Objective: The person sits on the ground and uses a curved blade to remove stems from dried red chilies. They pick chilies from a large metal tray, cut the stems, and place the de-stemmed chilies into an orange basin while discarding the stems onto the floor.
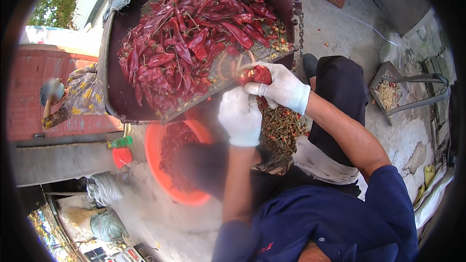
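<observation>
My right hand (286, 88), in a white knit glove, grips a dried red chili pepper (257, 74) at the near edge of a metal cart bed (108, 75). Just below and to its left is my left hand (240, 116), gloved too, with its fingers curled closed near the pepper's lower end. Whatever lies between those fingers is hidden. A large heap of dried red chilies (194, 43) fills much of the cart bed. Beneath my hands, a pile of stems and pepper bits (281, 128) lies between my legs.
An orange basin (151, 160) holding red chilies stands left of my legs. A dustpan (376, 90) with a long handle lies at right, holding seeds. Another person (85, 90) is at far left, near a red gate (34, 97). A small red bucket (122, 157) sits nearby.
</observation>
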Motion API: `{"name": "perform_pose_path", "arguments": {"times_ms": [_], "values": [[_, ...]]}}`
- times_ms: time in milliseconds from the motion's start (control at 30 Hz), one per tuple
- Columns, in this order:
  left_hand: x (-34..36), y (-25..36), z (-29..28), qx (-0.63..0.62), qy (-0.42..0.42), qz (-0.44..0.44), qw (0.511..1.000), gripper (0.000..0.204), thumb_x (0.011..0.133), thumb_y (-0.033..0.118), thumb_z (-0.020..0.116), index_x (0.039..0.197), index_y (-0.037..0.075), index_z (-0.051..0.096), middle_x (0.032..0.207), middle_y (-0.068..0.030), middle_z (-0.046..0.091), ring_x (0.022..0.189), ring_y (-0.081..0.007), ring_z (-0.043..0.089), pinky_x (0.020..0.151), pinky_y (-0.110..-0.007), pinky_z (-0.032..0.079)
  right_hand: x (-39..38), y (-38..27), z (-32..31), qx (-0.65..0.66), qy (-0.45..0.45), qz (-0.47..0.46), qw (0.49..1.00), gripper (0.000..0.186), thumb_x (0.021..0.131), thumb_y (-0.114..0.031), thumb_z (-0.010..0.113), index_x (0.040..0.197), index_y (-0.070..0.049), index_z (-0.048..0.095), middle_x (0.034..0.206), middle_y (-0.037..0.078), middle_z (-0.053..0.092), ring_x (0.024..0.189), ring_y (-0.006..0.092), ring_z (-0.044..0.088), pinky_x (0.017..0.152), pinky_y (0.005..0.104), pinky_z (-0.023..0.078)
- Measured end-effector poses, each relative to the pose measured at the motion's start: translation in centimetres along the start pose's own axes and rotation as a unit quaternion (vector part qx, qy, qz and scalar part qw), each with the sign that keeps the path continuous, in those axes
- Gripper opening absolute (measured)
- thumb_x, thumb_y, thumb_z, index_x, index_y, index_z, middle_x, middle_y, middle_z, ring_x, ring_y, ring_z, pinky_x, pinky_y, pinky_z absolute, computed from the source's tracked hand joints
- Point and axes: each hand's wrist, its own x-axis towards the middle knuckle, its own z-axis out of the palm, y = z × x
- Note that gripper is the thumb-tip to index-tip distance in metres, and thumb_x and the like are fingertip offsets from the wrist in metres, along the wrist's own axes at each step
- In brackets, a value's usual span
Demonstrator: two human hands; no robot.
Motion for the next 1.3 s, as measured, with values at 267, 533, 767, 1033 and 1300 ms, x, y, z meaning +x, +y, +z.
{"name": "perform_pose_path", "arguments": {"times_ms": [267, 533, 767, 1033, 1300], "values": [[0.6, 0.1, -2.9, -0.256, -0.051, -0.262, 0.929, 0.022, 0.094, 0.011, 0.068, 0.111, -0.004, 0.07, 0.097, -0.0049, 0.07, 0.085, -0.0081, 0.06, 0.077, -0.024, 0.049, -0.9, -1.0, -0.6, -0.119, 0.059, -0.09, 0.987, 0.028, 0.085, -0.01, 0.076, 0.112, -0.007, 0.071, 0.097, 0.006, 0.073, 0.089, 0.0136, 0.067, 0.083, 0.0292, 0.053], [1.8, -0.8, -3.5, -0.281, -0.064, -0.129, 0.949, 0.015, 0.093, 0.003, 0.065, 0.106, 0.002, 0.071, 0.092, 0.0009, 0.065, 0.073, -0.0053, 0.053, 0.065, -0.02, 0.044, -0.5, 1.0, -1.5, -0.158, -0.031, -0.159, 0.974, 0.031, 0.086, -0.017, 0.077, 0.114, -0.006, 0.068, 0.096, 0.011, 0.073, 0.09, 0.0138, 0.068, 0.084, 0.0316, 0.053], [1.3, 1.1, -2.2, -0.528, -0.031, -0.378, 0.759, 0.017, 0.097, 0.017, 0.063, 0.1, 0.0, 0.065, 0.091, -0.0035, 0.065, 0.067, -0.0087, 0.054, 0.057, -0.024, 0.042, -1.2, 0.8, -1.3, -0.264, 0.012, -0.202, 0.943, 0.031, 0.082, -0.016, 0.076, 0.111, -0.007, 0.068, 0.096, 0.011, 0.072, 0.09, 0.0238, 0.07, 0.081, 0.0341, 0.054], [4.1, 5.3, 1.2, -0.686, 0.107, -0.527, 0.49, 0.034, 0.103, 0.027, 0.049, 0.122, 0.0, 0.058, 0.103, -0.0093, 0.064, 0.084, -0.0167, 0.06, 0.076, -0.03, 0.052, -1.0, 1.2, 0.0, -0.306, 0.177, -0.333, 0.874, 0.033, 0.074, -0.009, 0.073, 0.107, -0.011, 0.071, 0.102, 0.012, 0.07, 0.093, 0.0322, 0.068, 0.083, 0.0368, 0.056], [3.6, 3.9, 1.5, -0.605, 0.079, -0.335, 0.718, 0.015, 0.101, 0.01, 0.055, 0.11, 0.0, 0.061, 0.104, -0.0091, 0.065, 0.089, -0.015, 0.062, 0.081, -0.028, 0.051, -2.0, -1.4, -1.6, 0.169, 0.067, -0.008, 0.983, 0.01, 0.09, -0.009, 0.07, 0.098, -0.003, 0.068, 0.08, 0.004, 0.068, 0.053, 0.0078, 0.056, 0.049, 0.0237, 0.046]]}}
